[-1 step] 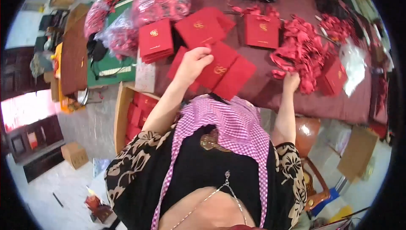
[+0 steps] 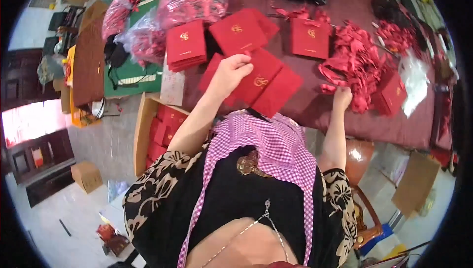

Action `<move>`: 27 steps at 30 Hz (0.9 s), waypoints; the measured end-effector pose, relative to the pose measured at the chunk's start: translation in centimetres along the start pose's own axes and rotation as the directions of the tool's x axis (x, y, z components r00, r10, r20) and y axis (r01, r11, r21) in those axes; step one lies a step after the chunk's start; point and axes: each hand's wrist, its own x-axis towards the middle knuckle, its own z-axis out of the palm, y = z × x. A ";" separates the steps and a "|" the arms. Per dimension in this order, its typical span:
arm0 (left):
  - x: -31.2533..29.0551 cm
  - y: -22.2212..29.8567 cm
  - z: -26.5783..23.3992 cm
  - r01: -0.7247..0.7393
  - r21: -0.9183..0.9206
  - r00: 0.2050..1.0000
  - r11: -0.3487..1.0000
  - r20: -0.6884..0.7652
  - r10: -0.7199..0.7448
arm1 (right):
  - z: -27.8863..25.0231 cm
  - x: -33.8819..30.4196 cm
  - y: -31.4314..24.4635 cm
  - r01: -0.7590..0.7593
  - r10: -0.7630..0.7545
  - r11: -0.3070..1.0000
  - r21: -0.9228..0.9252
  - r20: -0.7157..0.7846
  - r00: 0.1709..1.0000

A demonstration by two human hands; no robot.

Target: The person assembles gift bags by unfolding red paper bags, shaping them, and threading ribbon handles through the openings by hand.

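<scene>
Left hand [image 2: 229, 76] over red bag [image 2: 280, 88] with gold print, fingers curled, grip unclear. Right hand [image 2: 342, 99] closed at near edge of red ribbons [image 2: 355, 61], heaped on maroon surface [image 2: 308, 112]. Red stack [image 2: 186, 42] beyond left hand. Clear plastic [image 2: 413, 78] far right.

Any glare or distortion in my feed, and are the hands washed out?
Head view: far-left panel blown out pinkish white, bright glare on the brown chair. Head view: fisheye bends the edge of the dark red table, corners fall to black. Head view: left hand and right hand not washed out, though fine detail looks soft.
</scene>
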 end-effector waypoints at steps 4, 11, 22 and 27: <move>-0.6 1.3 0.0 -0.007 0.006 1.000 1.000 0.000 0.007 | -0.2 -0.4 -1.4 0.056 -0.060 0.991 0.125 0.031 0.998; -0.9 1.7 -0.2 -0.099 0.241 0.993 0.965 -0.032 0.110 | -6.7 -6.0 -16.2 -0.146 -0.073 0.560 0.815 0.224 0.972; -1.7 2.7 1.1 -0.167 0.379 0.982 0.910 -0.017 0.188 | -9.3 -13.8 -24.4 -0.021 -0.524 0.540 0.841 0.355 0.774; -2.5 3.3 1.4 -0.167 0.415 0.984 0.894 0.015 0.177 | -9.2 -14.9 -25.6 0.163 -0.578 0.526 0.835 0.210 0.789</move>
